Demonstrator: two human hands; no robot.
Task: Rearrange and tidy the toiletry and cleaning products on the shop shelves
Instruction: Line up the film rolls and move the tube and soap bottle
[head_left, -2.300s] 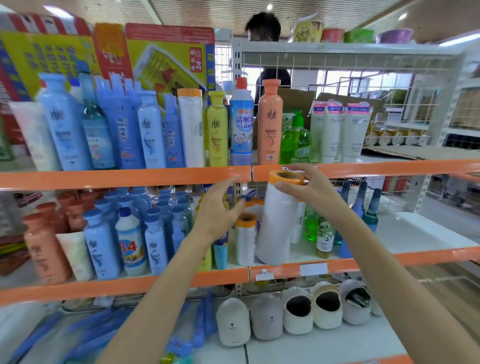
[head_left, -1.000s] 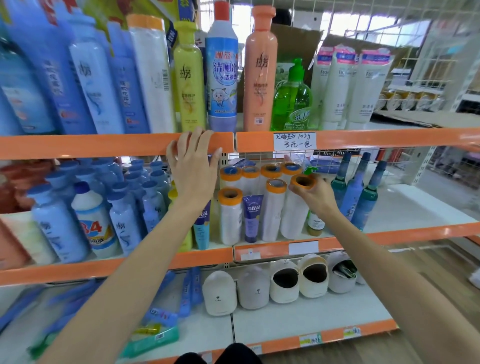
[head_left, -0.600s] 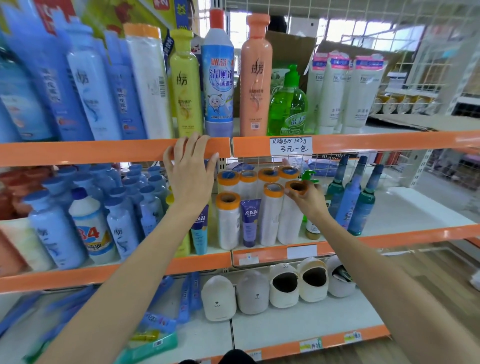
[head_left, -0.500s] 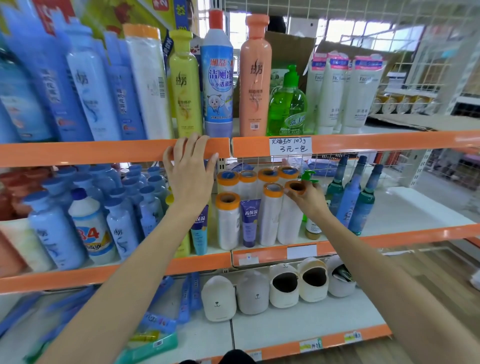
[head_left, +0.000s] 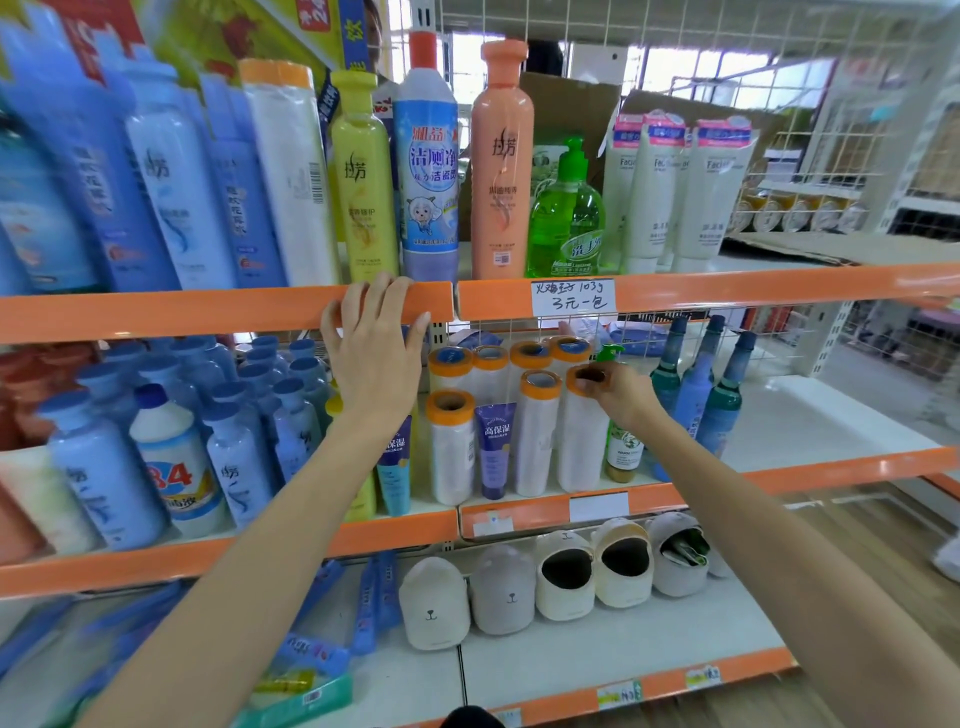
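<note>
Orange-capped roll (head_left: 582, 431): white, upright at the right end of the near row on the middle shelf (head_left: 779, 470), touching its twin roll (head_left: 537, 434) on the left.
Right hand (head_left: 615, 392): fingers curl over the roll's orange rim and pinch it at the top.
Left hand (head_left: 376, 358): fingers relaxed and spread, tips resting on the orange lip of the upper shelf (head_left: 208, 314); it holds nothing.
Step in hand: judged to be seating the roll in line with the other capped rolls behind and beside it.
Next move: probably calls for letting go without tipping the roll, then squaring it with the row; the purple tube (head_left: 493, 449) standing between rolls looks out of place.
Risk: tall narrow rolls packed close may topple together.
Hidden: the roll's right side and the green pump bottle (head_left: 621, 452) behind the wrist are partly covered.
Unclear: blue bottles (head_left: 104, 467) at far left are blurred; labels there cannot be read.
</note>
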